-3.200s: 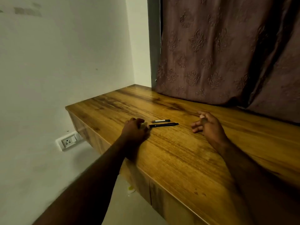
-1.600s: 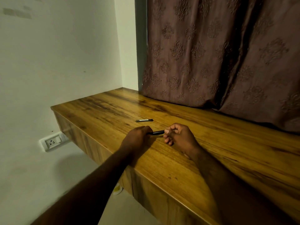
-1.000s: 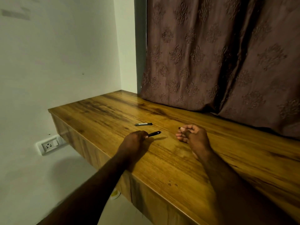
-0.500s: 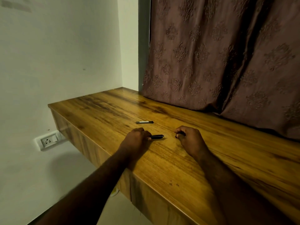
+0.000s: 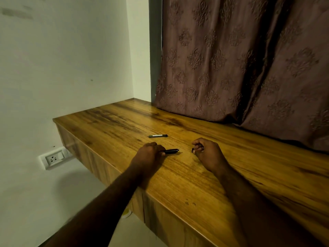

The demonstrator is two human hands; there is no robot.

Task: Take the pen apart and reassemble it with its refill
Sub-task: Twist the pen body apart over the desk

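My left hand [image 5: 149, 153] rests on the wooden counter [image 5: 204, 179], closed on one end of the black pen barrel [image 5: 171, 151], which points right, low over the wood. To its right my right hand [image 5: 207, 152] is curled shut on a small black pen part [image 5: 192, 150] pinched at the fingertips. A gap of bare wood separates the barrel's free end from that part. The black pen cap [image 5: 158, 136], with a pale band, lies alone on the counter behind my left hand.
A brown patterned curtain [image 5: 240, 68] hangs onto the counter's back edge. The counter's left end meets a white wall with a socket plate [image 5: 53, 157] below it. The front edge drops to the floor near my forearms.
Both hands met at the pen, then my right hand pulled away to the right with a small black part. The barrel stays in my left hand, now lower on the counter.
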